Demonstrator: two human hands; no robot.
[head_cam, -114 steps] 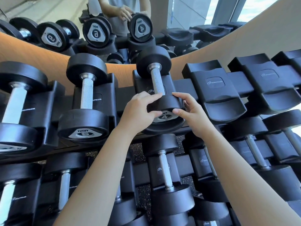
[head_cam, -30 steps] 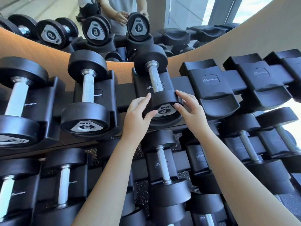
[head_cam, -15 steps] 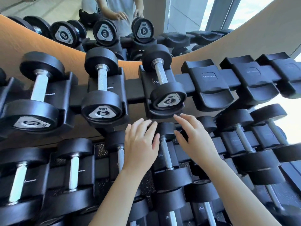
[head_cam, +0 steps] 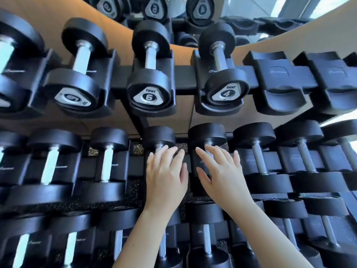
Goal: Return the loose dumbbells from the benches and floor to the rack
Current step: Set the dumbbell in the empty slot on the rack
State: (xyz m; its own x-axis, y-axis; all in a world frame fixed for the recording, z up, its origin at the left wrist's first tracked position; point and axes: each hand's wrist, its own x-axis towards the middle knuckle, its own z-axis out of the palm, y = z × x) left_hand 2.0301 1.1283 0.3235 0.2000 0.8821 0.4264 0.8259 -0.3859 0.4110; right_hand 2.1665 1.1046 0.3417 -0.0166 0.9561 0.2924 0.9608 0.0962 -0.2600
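My left hand [head_cam: 166, 178], right hand [head_cam: 222, 176] slack, gripping nothing. Dumbbell marked 4 [head_cam: 226, 88] seated (looks square). Next one: I match number to empty cradle [head_cam: 280, 84] at right.

Bright daylight from the blown-out white window patch [head_cam: 332, 6] up-right of the black rubber dumbbell marked 4 [head_cam: 226, 91]. Shiny chrome handles [head_cam: 49, 167] far left of it glare white, motion-blurred. Fisheye bends edges.

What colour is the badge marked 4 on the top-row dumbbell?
Silver-grey badge with a black numeral disc, on a black dumbbell; head view.
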